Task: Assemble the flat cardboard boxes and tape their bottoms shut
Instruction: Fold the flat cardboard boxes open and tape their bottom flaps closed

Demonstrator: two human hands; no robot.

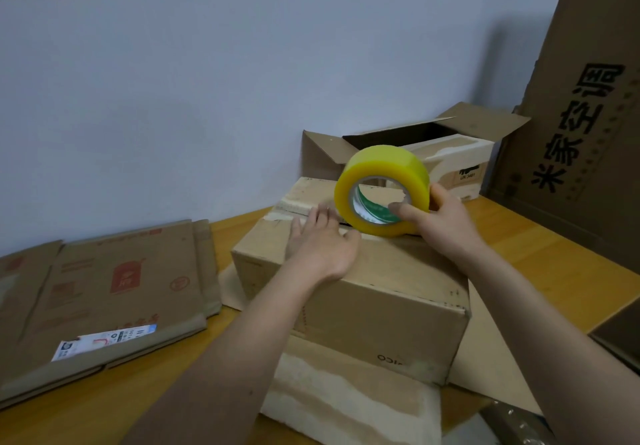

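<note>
An assembled cardboard box stands in the middle of the wooden table, its closed flaps facing up. My left hand lies flat on top of it, fingers straight, pressing along the centre seam. A yellow roll of tape stands on edge on the box top just right of that hand. My right hand grips the roll, with the thumb inside its core and the fingers round the outer rim. Several flat folded boxes are stacked at the left of the table.
Behind the taped box an open cardboard box stands against the wall. A tall printed carton leans at the far right. Flat cardboard sheets lie under the box toward the table's near edge. The wooden table shows at right.
</note>
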